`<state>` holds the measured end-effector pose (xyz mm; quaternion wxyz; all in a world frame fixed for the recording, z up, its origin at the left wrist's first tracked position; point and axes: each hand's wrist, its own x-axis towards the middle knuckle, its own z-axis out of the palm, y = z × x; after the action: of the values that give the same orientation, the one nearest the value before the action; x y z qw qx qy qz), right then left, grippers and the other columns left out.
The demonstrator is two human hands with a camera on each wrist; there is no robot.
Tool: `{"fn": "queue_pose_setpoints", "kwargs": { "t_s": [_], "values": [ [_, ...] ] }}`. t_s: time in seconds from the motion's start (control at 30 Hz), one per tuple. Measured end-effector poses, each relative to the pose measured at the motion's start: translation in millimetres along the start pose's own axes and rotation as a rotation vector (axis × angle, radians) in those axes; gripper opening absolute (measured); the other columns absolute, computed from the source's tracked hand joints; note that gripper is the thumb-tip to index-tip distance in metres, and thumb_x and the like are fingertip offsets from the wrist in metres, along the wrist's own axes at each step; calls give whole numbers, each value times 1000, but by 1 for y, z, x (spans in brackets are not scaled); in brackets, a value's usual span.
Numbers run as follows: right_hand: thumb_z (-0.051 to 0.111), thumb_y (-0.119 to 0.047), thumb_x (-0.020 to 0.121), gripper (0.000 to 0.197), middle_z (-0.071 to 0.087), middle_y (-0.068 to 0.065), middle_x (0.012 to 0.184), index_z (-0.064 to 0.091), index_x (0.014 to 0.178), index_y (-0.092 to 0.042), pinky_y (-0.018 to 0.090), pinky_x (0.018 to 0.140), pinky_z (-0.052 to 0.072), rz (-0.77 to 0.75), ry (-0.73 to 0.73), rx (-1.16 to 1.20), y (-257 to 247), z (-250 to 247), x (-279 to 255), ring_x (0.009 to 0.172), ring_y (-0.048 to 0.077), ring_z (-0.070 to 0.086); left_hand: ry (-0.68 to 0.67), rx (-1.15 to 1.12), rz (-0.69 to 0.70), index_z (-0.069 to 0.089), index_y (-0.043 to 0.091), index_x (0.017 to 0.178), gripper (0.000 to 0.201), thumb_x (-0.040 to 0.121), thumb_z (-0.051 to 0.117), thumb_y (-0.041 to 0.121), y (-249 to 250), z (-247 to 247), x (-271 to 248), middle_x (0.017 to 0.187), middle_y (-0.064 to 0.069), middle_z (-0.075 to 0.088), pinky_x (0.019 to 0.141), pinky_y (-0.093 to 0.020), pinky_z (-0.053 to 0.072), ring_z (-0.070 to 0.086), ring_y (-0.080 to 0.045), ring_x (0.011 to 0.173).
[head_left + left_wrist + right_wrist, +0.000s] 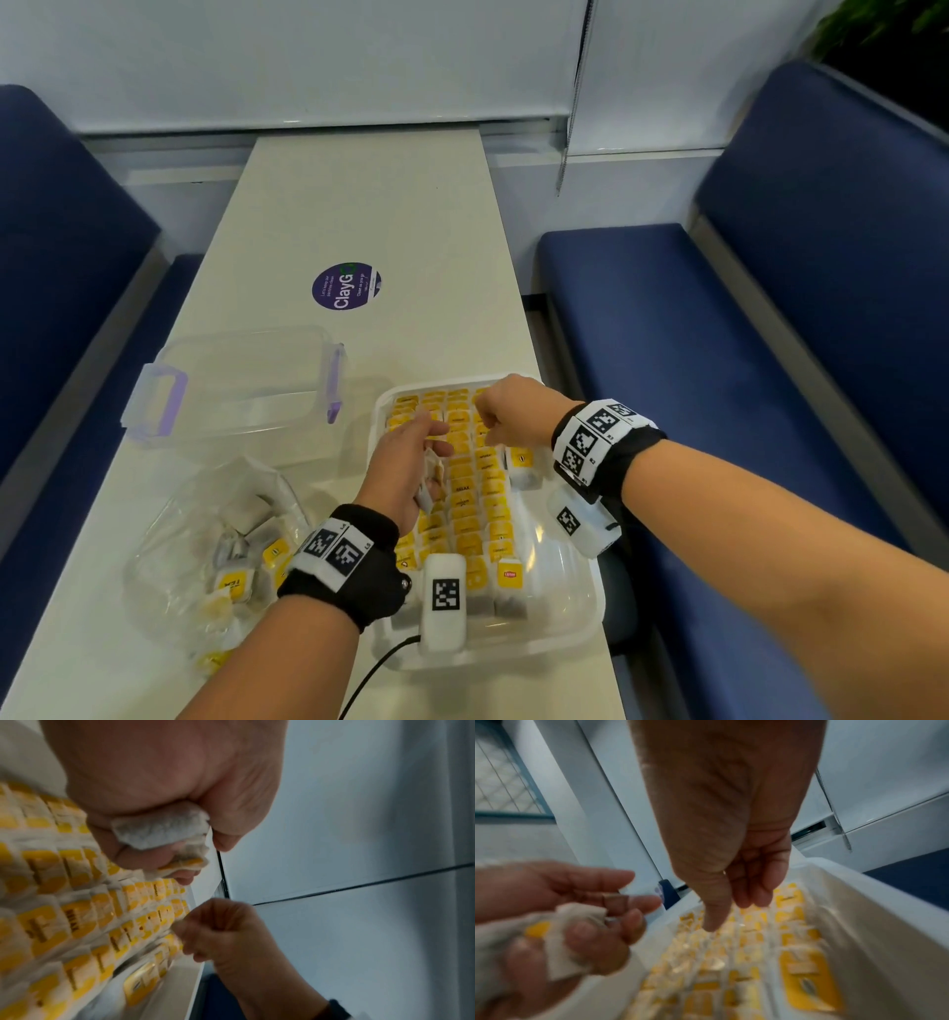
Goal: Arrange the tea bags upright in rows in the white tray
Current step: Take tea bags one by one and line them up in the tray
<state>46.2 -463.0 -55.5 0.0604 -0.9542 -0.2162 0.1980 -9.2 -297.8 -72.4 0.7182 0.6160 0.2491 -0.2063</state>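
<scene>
The white tray (590, 586) sits at the table's near right, filled with rows of upright tea bags (472, 493) with yellow tags. My left hand (436, 455) hovers over the tray's left side and grips a small bunch of tea bags (430, 475), seen crumpled in its fingers in the left wrist view (159, 829) and the right wrist view (564, 923). My right hand (490, 413) is over the tray's far rows, its fingers hanging loosely curled. Thumb and fingers (752, 898) stand apart, and nothing shows between them. The thumb tip points down at the rows (744, 953).
A crumpled clear plastic bag (205, 514) with loose tea bags lies left of the tray. Behind it stands a clear container (241, 385) with purple latches. A purple sticker (346, 285) marks the table's middle. Blue benches (719, 360) flank the narrow table.
</scene>
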Motion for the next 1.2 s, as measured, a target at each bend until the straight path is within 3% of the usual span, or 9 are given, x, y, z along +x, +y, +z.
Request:
{"fn": "queue_pose_setpoints", "kwargs": {
  "t_s": [0.13,0.2,0.4,0.53,0.63,0.73,0.9,1.03,1.2],
  "values": [
    [74,-35,80,18,59,-7,69,63,86,-22,13,58,41,-156,-16,455,-26,-17,-15,61,4,53,43,-208,-49,64,13,92,43,101,43,49,2,-3,1,75,-4,59,44,-22,30,47,-13,50],
    [79,-31,76,25,61,-5,69,63,92,-20,15,60,43,-200,-40,554,-38,-19,-20,60,6,56,40,-324,-77,65,14,87,44,99,46,52,1,-5,4,75,-6,61,53,-26,34,51,-15,57],
    [73,-27,82,23,55,-9,69,66,98,-12,19,63,41,-139,4,473,-48,-14,-16,68,9,52,-82,-411,-132,58,16,91,41,97,48,55,12,1,-10,69,-5,58,34,-15,32,49,-11,39],
    [70,-16,82,8,57,-9,60,68,85,-9,20,57,46,-107,39,509,-45,-16,-15,55,7,54,-124,-334,-163,58,13,95,40,94,55,53,9,-2,-10,78,-10,62,34,-15,32,54,-14,46],
    [69,-12,83,11,60,-7,59,67,95,-11,23,56,53,-73,36,558,-41,-21,-15,52,9,60,-159,-296,-189,60,13,103,44,92,57,55,7,-3,-9,85,-16,68,34,-15,34,60,-19,55],
    [65,-12,85,14,63,-1,60,63,99,-15,24,55,54,-48,80,573,-34,-25,-15,51,14,62,-148,-237,-167,64,16,106,43,87,64,55,5,-3,-9,92,-10,67,35,-15,34,64,-19,65],
    [67,-10,86,16,64,7,64,57,98,-15,28,51,53,2,120,683,-24,-29,-14,50,17,60,-162,-93,-42,61,16,117,43,80,75,31,2,-3,-13,94,-1,63,38,-18,31,59,-14,65],
    [69,-15,86,20,64,11,69,57,102,-13,26,52,51,-31,116,738,-23,-31,-17,53,16,57,-143,-90,-7,63,14,101,11,91,68,16,2,-2,-9,83,-3,64,36,-18,31,54,-10,54],
    [73,-2,79,33,56,0,66,59,108,-9,32,61,57,-29,101,696,-20,-32,-18,59,20,63,-141,-122,14,62,15,98,5,94,62,12,4,0,-6,80,-2,67,37,-17,31,55,-10,55]
  ]
}}
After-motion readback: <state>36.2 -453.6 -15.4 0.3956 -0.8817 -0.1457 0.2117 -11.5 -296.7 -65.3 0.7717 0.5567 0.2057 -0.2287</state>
